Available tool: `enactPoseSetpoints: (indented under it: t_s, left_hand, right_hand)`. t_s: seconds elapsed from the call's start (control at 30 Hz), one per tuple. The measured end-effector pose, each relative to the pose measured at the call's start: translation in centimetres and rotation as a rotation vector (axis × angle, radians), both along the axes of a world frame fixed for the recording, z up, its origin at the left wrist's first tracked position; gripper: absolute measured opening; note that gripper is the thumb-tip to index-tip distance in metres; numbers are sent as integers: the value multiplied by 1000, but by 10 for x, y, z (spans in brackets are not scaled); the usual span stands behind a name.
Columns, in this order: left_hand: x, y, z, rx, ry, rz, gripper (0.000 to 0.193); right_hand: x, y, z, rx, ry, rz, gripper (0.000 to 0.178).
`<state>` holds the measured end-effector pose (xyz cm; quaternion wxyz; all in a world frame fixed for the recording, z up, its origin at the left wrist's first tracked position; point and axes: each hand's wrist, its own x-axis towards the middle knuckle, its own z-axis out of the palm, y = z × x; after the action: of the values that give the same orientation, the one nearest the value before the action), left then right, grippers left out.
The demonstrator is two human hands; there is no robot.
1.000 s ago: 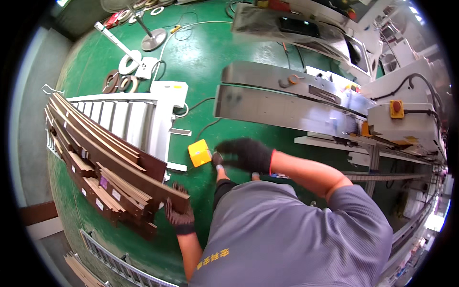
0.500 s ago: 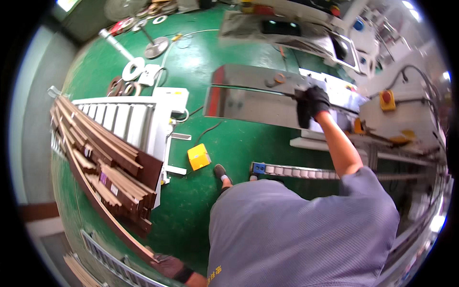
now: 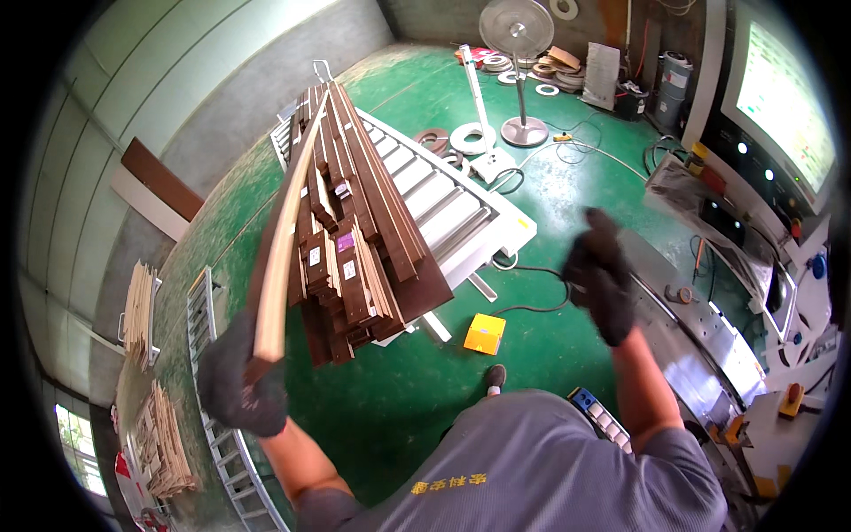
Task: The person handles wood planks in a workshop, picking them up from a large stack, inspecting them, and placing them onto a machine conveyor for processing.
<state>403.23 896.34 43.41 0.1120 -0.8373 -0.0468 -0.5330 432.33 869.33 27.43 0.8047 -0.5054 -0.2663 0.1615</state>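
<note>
Dark brown on its face and pale along its edge, a long board runs from its near end at 8 o'clock to its far end at 11 o'clock. Yellow lettering crosses the grey shirt at 6 o'clock; beyond it, white labels and a purple label, too small to read, mark the stacked brown boards toward 10 o'clock. At 8 o'clock the gloved left hand is curled around the board's near end. At 3 o'clock the gloved right hand is raised, blurred, with nothing visible in it; I cannot tell how far its fingers spread. Past the stack, at 12 o'clock, lies a roller conveyor; farther off, at 1 o'clock, a stand fan.
</note>
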Motion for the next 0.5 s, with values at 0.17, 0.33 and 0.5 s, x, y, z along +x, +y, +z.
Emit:
enactPoseSetpoints:
  t_s: [0.17, 0.33, 0.5]
  left_hand:
    - [74, -27, 27, 2, 62, -240, 36]
    - [99, -26, 32, -62, -31, -339, 37]
    - [107, -26, 36, -57, -53, -353, 37]
  right_hand:
    - [-54, 111, 103, 149, -898, 23, 72]
    - [-67, 151, 127, 263, -1009, -51, 81]
    - [-42, 168, 123, 292, -1104, -81, 83]
